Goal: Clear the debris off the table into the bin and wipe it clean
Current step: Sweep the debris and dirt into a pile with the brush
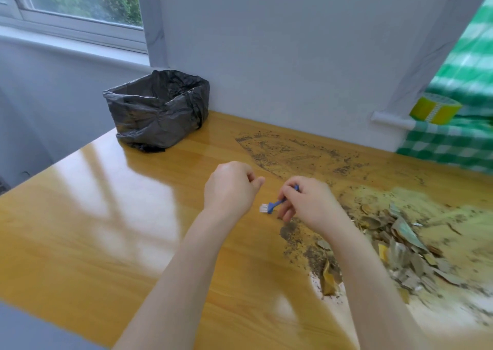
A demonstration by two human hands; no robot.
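My right hand (306,203) grips the handle of a small blue brush (272,206), its white bristles pointing left just above the wooden table (106,229). My left hand (229,187) hovers beside it with the fingers curled and nothing in them. A heap of dry leaves and scraps (405,248) lies to the right of my right hand. Dark soil crumbs (296,152) are smeared over the table behind the hands. The bin (157,109), lined with a black bag, stands on the table's far left corner against the wall.
A roll of yellow tape (434,108) sits on a green checked cloth (453,141) at the far right. The white wall runs along the table's back edge. The table's left half is glossy bare wood; its left edge drops off below the window.
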